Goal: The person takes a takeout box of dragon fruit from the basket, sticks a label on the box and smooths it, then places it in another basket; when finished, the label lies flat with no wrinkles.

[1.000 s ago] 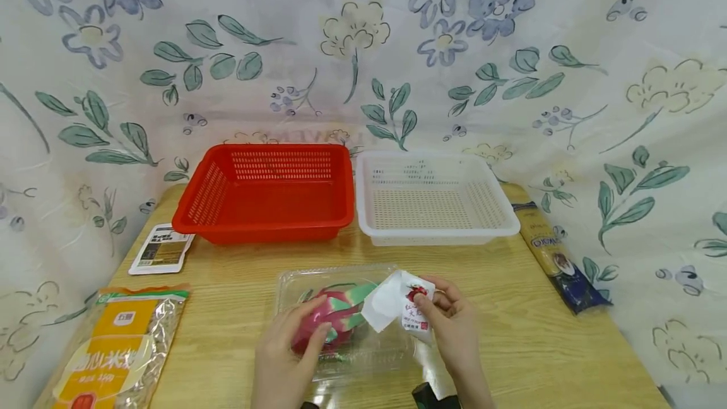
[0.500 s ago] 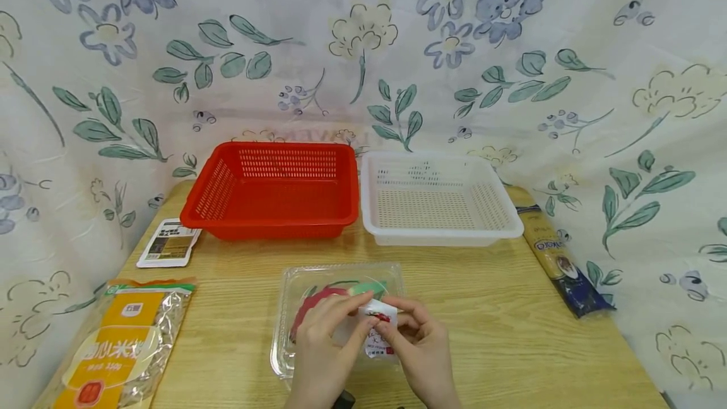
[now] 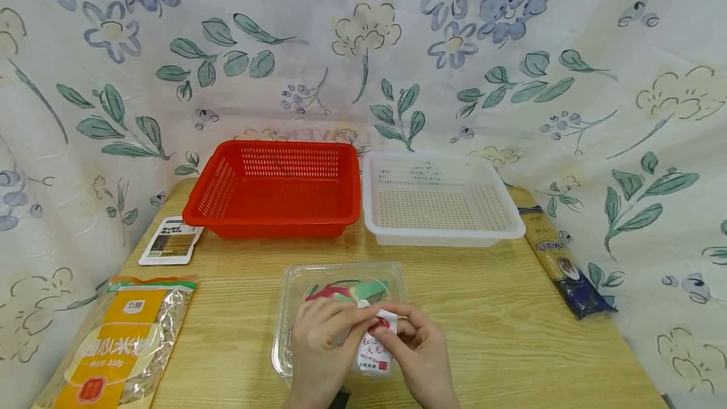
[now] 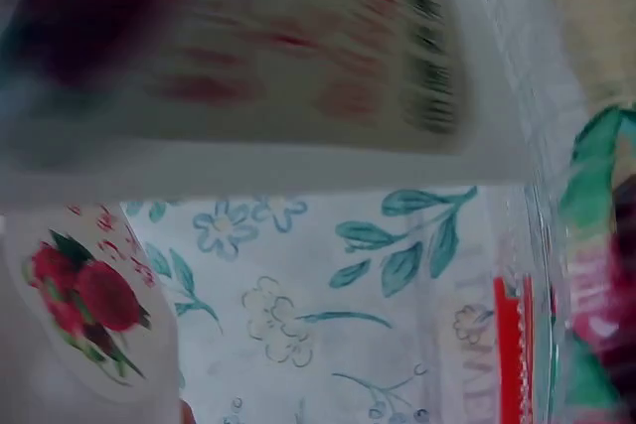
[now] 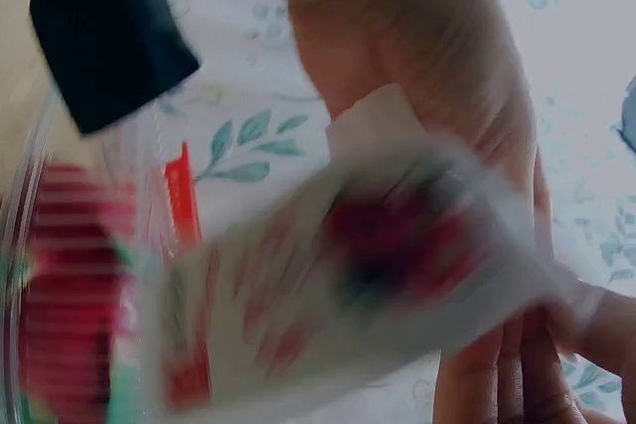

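Note:
A clear plastic clamshell box [image 3: 295,339] lies on the wooden table [image 3: 511,333] near its front edge, with a pink and green dragon fruit [image 3: 335,291] inside. Over the box, my left hand [image 3: 329,336] and right hand [image 3: 411,349] both pinch a white label [image 3: 375,349] printed with red fruit and red characters. The label [image 5: 328,285] fills the right wrist view, blurred, with the left hand [image 5: 417,57] behind it. In the left wrist view the label [image 4: 248,57] and the box wall [image 4: 537,196] sit very close to the lens.
A red slotted basket [image 3: 272,191] and a white slotted basket [image 3: 437,201] stand side by side at the back. A yellow noodle bag [image 3: 119,346] lies front left, a small card [image 3: 170,242] beside the red basket, and a spaghetti pack [image 3: 559,264] along the right edge. A floral cloth hangs behind.
My right hand brought the label from beside the box down over it. My left hand left the fruit and joined in pinching the label. The hands have drawn close together.

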The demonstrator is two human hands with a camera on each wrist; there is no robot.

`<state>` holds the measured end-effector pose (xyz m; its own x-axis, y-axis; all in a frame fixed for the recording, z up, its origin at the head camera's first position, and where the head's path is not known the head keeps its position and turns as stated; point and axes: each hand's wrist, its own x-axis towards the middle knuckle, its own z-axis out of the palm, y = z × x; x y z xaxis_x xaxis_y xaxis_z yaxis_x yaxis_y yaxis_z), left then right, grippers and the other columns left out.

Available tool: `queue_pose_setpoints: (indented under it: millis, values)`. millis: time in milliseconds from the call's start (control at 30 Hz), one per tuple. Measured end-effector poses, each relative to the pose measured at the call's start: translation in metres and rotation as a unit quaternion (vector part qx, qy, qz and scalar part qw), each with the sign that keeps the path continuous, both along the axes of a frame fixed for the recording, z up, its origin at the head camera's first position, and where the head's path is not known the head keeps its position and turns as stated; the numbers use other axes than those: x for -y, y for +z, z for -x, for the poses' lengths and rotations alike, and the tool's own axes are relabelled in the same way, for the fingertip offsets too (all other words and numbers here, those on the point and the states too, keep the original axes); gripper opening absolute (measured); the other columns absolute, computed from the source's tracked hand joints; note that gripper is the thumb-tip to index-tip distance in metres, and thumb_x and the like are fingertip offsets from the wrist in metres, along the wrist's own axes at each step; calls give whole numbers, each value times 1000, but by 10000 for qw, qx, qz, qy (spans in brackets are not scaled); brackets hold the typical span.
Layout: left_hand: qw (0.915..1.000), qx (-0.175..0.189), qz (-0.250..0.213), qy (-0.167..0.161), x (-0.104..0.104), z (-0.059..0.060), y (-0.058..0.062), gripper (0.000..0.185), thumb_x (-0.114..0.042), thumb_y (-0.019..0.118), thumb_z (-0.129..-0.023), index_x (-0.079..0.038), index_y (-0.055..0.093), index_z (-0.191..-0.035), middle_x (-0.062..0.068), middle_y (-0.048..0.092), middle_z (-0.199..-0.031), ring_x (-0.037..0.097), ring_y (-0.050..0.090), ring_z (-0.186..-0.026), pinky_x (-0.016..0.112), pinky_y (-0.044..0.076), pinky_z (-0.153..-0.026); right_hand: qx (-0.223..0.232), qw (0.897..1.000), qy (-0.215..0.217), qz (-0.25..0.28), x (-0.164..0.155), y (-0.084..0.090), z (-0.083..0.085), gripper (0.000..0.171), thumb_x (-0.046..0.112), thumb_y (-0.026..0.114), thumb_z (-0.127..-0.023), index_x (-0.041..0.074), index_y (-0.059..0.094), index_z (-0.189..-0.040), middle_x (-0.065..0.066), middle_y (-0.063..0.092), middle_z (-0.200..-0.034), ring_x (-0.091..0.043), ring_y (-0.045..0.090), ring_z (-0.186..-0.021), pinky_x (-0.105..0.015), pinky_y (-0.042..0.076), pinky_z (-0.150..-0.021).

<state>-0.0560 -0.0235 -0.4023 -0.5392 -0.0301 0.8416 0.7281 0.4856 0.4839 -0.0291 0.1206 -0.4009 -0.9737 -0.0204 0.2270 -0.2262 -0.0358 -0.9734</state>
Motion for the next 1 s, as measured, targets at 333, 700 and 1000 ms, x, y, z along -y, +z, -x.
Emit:
queue_pose_setpoints:
  millis: [333,700,1000]
  values:
    - [9886,-1462,340,97,-2,9,-2,23,-28,67,-91,-19,78,-72,-4,69,-66,9,58,-62,28,37,-73,2,9965,619,555,-3,1,1,23,4,38,-103,-6,57,-95,13,70,-94,0,65,-78,-18,55,-63]
    - [9931,-724,665,-637,1,2,-6,26,-36,60,-92,-22,73,-74,6,61,-100,24,52,-98,30,38,-98,640,9973,-266,227,-4,-2,4,27,7,46,-101,-18,53,-105,15,72,-87,-2,65,-77,-19,54,-67]
    - [9757,-709,386,-2039,2,-2,2,8,-28,72,-83,-20,71,-79,10,64,-112,28,51,-115,34,29,-112,652,9802,-1564,1025,-29,5,12,18,3,55,-96,15,64,-106,8,73,-89,-6,67,-76,-19,56,-62]
